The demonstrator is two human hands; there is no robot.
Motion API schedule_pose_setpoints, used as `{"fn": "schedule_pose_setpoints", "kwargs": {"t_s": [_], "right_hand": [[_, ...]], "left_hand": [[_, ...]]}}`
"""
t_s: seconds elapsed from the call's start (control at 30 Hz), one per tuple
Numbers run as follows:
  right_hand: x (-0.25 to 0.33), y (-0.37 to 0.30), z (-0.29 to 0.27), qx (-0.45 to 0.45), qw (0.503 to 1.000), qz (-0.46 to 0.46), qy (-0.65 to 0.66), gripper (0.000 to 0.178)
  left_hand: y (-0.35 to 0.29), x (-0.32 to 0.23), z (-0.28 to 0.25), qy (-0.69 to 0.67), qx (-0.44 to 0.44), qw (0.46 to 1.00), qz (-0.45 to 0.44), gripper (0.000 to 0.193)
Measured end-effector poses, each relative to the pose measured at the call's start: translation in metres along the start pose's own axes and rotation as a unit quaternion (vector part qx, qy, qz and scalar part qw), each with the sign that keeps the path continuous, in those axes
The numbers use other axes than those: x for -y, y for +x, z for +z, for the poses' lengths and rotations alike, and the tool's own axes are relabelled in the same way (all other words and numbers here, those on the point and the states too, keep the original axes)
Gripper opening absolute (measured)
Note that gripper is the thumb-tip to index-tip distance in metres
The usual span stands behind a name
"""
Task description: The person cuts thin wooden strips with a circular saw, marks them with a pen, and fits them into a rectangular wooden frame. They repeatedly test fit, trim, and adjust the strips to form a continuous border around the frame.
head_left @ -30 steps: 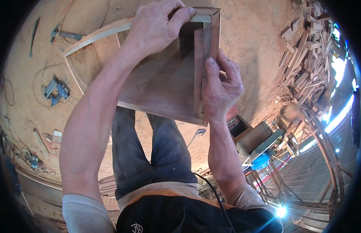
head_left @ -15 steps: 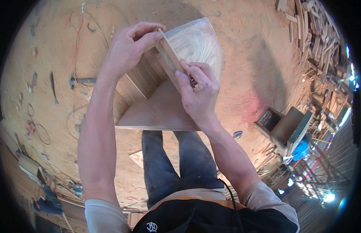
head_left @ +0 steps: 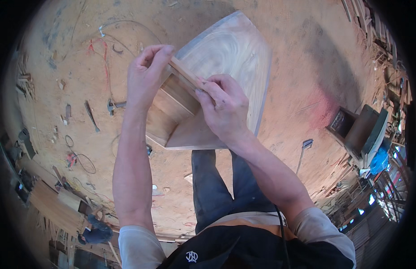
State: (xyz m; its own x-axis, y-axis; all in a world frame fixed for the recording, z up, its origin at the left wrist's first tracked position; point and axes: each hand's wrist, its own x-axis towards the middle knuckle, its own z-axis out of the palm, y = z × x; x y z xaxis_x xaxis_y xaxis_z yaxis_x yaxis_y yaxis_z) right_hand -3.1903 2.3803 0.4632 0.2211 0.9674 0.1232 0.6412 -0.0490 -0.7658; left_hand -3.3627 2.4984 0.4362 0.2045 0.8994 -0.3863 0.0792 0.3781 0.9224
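Note:
In front of me stands a wooden cabinet-like piece with a pale, swirl-grained pointed panel [head_left: 230,49] and stepped inner boards [head_left: 174,98]. A narrow wooden strip [head_left: 186,71] lies slantwise along an upper edge of it. My left hand [head_left: 147,74] pinches the strip's far left end between thumb and fingers. With bent fingers, my right hand [head_left: 228,107] grips the strip's nearer right end. Whether the strip is fixed to the piece, I cannot tell. My right hand hides part of the panel.
On the dirt floor to the left lie a hammer [head_left: 114,106], a dark chisel-like tool [head_left: 91,116] and a red cable [head_left: 105,62]. A wooden box [head_left: 358,127] stands at right. Scrap wood [head_left: 380,31] is heaped far right. Another person [head_left: 96,229] is at lower left.
My view has shifted, so floor things sit elsewhere in the picture. Both hands stay on the strip; the strip appears lower against the cabinet piece, with more of the pointed panel showing.

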Motion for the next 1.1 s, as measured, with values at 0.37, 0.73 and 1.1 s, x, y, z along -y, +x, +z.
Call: {"fn": "schedule_pose_setpoints", "kwargs": {"t_s": [0.37,0.73,1.1], "right_hand": [[-0.010,-0.044,-0.042,0.063,0.997,0.042,0.030,0.033],[-0.045,-0.096,-0.067,0.056,0.996,-0.043,-0.052,0.028],[-0.061,-0.107,-0.117,0.152,0.978,0.077,-0.118,0.059]], "left_hand": [[0.015,-0.002,-0.023,0.157,0.128,0.978,0.051,0.013],[0.010,-0.051,-0.010,0.482,0.287,0.756,0.337,0.018],[-0.134,0.127,-0.068,0.246,-0.036,0.965,0.082,0.018]]}}
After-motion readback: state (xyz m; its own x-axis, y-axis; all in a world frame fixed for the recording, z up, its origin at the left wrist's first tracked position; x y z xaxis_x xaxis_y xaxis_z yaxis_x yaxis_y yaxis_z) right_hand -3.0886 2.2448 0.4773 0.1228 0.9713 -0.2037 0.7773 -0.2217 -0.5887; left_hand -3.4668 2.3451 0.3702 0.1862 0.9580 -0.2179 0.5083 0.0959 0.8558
